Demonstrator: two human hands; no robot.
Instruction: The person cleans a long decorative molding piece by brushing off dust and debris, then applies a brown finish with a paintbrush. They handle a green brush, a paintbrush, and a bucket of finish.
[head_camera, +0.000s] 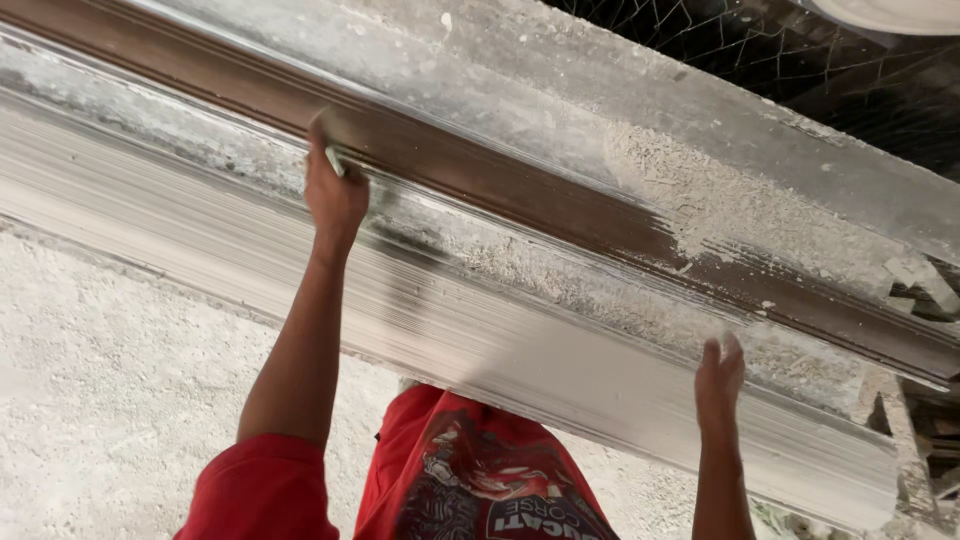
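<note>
While we look along the long moulded plaster cornice (480, 330), which runs slantwise across the view from upper left to lower right, both our arms reach toward it. Our left hand (334, 190) is closed around a small pale tool (335, 161), perhaps a scraper or a bit of abrasive, and presses it against the dark brown strip (520, 195) that runs along the upper part of the cornice. Our right hand (720, 372) is open, fingers together and flat, resting on the ribbed lower face near the cornice's right end; it holds nothing. Crumbly white plaster residue (700, 215) clings to the brown strip and the pale surface above it. A red shirt (470, 470) shows below, and netting (760, 50) fills the upper right corner.

We judge the risks to be these: too much pressure from the tool could gouge the fine ribs or chip an edge, since such plaster is likely brittle. Loose crumbs may fall toward our face. If the right hand slips off the dusty surface, the piece could shift under the left.
</note>
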